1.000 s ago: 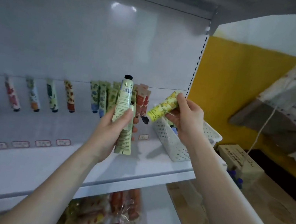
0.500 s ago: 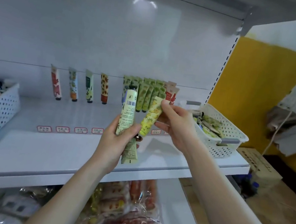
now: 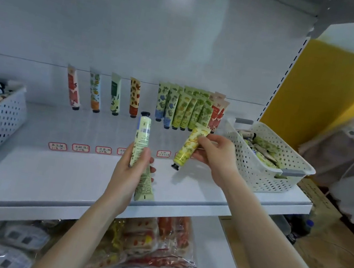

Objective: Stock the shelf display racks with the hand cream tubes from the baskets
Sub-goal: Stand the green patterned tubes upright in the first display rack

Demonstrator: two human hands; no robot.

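Yellow tube [image 3: 189, 147] at risk of slipping

Right hand [image 3: 216, 157] pinches the yellow tube, cap down, above the shelf [image 3: 67, 174] near the basket [image 3: 304, 170]; left hand [image 3: 126, 174] grips two pale tubes [image 3: 143, 133]. A loose pinch could drop it or knock racked tubes [image 3: 188, 112] askew.

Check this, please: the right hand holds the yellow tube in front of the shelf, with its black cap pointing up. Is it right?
Not quite. The head view shows the right hand holding the yellow tube in front of the shelf, but its black cap points down, not up.
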